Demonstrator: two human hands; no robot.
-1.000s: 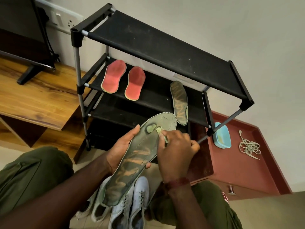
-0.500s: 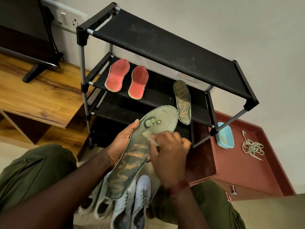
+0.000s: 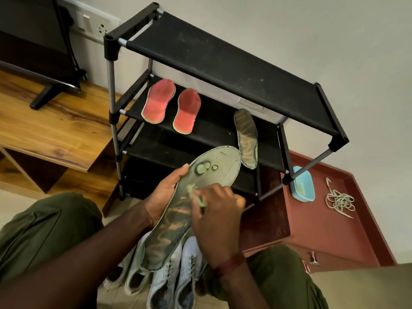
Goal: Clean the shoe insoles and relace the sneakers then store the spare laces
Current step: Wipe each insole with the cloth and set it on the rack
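1. Camouflage insole (image 3: pixel 191 208): held in the air in front of the shoe rack (image 3: pixel 223 63). Toe end points up toward the rack's lower shelves, and the heel end hangs over the sneakers (image 3: pixel 169 275). Printed face is toward the camera, with pale green worn patches near the toe.
2. Left hand (image 3: pixel 165 195): grips the insole at its left edge. Thumb lies along the rim; fingers are hidden underneath.
3. Right hand (image 3: pixel 219 217): fingers curled, pinching a small pale green pad (image 3: pixel 201 201) pressed against the middle of the insole's face. Cloth or sponge: cannot tell.
4. Sneakers: pale, four in a row on the floor in front of the rack, between the person's knees.
5. Red insoles (image 3: pixel 158 101): two, flat and side by side on the left part of the rack's second shelf.
6. Second camouflage insole (image 3: pixel 246 138): on the right part of the same shelf, with its near end overhanging the shelf's front edge.
7. Laces (image 3: pixel 338 200): a loose tangle on the red-brown cabinet (image 3: pixel 323 237) to the right of the rack.
8. Blue tub (image 3: pixel 302 184): on the same cabinet top, just beside the rack's right front leg, apart from the laces.
9. Wooden unit (image 3: pixel 44 130): to the left of the rack, with a TV (image 3: pixel 33 52) standing on it.
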